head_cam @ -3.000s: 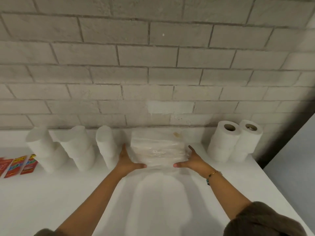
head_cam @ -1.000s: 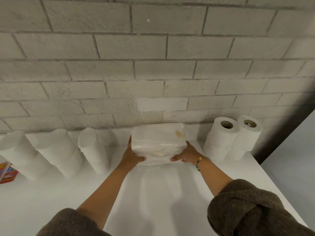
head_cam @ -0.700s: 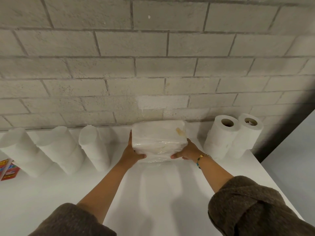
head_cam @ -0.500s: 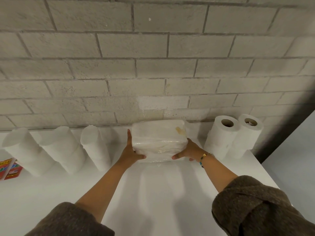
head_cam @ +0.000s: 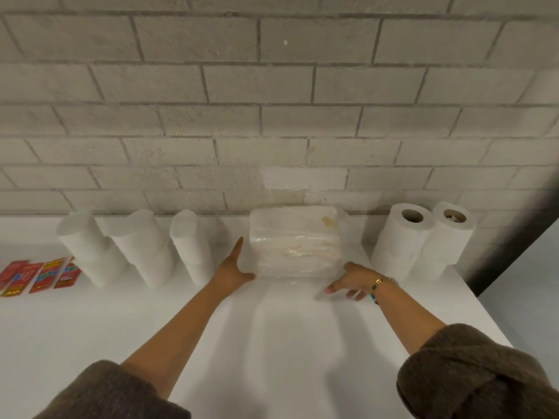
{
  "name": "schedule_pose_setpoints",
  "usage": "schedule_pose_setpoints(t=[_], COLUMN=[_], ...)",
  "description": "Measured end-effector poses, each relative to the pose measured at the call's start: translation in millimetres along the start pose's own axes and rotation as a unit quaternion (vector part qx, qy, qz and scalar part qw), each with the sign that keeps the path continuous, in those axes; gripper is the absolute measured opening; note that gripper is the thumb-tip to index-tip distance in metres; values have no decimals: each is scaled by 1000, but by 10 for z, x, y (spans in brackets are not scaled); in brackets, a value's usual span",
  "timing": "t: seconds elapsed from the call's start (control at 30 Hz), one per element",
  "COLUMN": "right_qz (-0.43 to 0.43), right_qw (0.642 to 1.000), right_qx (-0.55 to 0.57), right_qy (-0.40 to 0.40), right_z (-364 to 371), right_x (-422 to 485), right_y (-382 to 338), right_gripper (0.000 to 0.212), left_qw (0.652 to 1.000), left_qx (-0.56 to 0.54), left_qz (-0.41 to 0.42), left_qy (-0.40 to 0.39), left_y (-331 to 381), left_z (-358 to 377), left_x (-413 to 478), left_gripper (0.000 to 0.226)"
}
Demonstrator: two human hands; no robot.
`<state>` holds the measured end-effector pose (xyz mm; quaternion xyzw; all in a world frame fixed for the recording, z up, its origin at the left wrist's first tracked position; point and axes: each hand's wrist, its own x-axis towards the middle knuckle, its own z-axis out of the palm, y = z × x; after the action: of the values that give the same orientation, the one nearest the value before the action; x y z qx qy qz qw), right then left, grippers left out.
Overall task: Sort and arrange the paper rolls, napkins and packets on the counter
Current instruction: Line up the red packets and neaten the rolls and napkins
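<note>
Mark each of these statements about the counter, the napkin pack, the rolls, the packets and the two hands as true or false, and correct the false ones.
1. The napkin pack stands against the brick wall. True.
2. The right hand is lifting the pack off the counter. False: the pack rests on the counter, and the hand is open beside its near right corner.
3. Red packets lie at the left edge of the view. True.
4. The rolls with visible cardboard cores stand left of the pack. False: they stand to its right.
5. The left hand is open beside the pack's left side. True.
6. The packets lie on top of the pack. False: they lie flat on the counter, far left.
</note>
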<state>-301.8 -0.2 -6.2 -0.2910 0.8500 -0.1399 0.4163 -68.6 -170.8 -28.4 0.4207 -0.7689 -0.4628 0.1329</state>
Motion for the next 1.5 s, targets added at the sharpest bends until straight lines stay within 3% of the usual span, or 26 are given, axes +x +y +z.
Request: schedule_pose_setpoints(t=[0.13, 0.23, 0.5, 0.67, 0.87, 1.2, 1.33, 1.5], right_qz=[-13, -73, -183, -208, -194, -74, -50, -62], right_qw=[998, 993, 978, 975, 981, 991, 990, 974], right_qx=[-36, -48, -45, -30, 18, 86, 100, 172], right_qy=[-57, -78, -93, -77, -21, 64, 88, 133], right_z=[257, 502, 1156, 1445, 1939, 2600, 2601, 2497], right_x=[-109, -200, -313, -319, -186, -213, -275, -298], right_y=[-28, -208, -833, -1186, -1619, -2075, -2157, -2254], right_gripper=[71, 58, 50, 51, 53, 66, 74, 88], left_qw=[998, 996, 992, 992, 994, 993, 989, 986], left_qx=[62, 81, 69, 43, 23, 5, -43, -72], left_qz=[-4, -13, -67, -81, -67, -88, -108, -74], left_qy=[11, 27, 77, 90, 87, 81, 95, 134], left_y=[-117, -234, -603, -812, -1252, -2110, -2182, -2064], left_z=[-42, -127, -551, -921, -1498, -2577, -2807, -2910], left_x=[-329, -564, -1037, -1137, -1185, -1059, -905, -681], left_gripper=[64, 49, 37, 35, 35, 38, 63, 95])
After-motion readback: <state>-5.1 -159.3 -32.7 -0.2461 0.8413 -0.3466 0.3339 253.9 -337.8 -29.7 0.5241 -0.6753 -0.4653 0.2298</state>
